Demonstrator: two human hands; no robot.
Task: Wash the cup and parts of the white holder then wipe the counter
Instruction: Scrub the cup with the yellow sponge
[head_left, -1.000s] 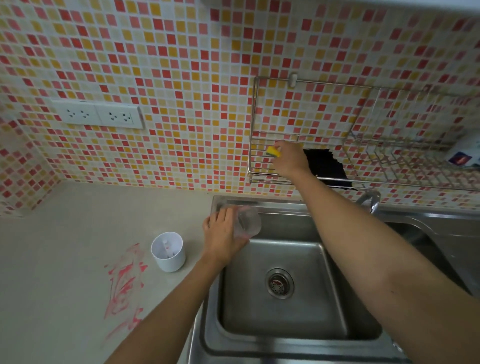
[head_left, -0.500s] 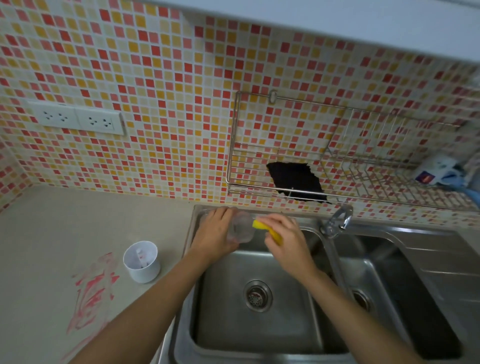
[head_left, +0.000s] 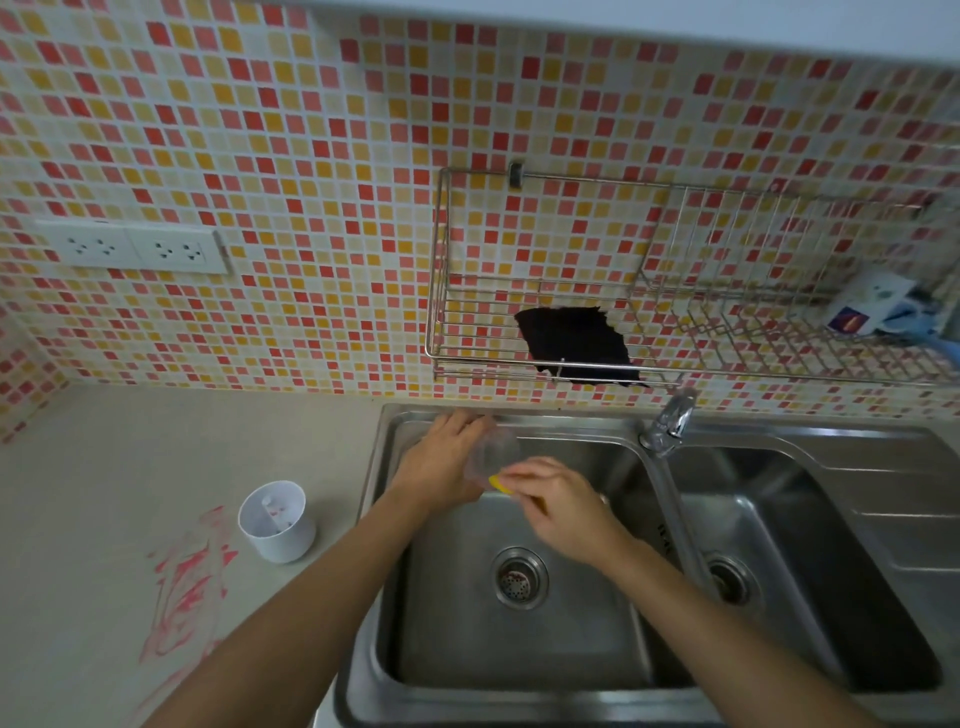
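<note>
Clear plastic cup (head_left: 493, 456): gripped in left hand (head_left: 444, 462), fingers curled round it, above the steel sink basin (head_left: 519, 654). Yellow sponge (head_left: 497, 484): pinched in right hand (head_left: 563, 512), against the cup's near side. White cylindrical plastic holder (head_left: 278, 525): upright on beige counter (head_left: 130, 467), left of the left hand, apart. Red smeared stain (head_left: 187, 582): left of the left forearm. Black cloth (head_left: 576, 345): beyond both hands.
</note>
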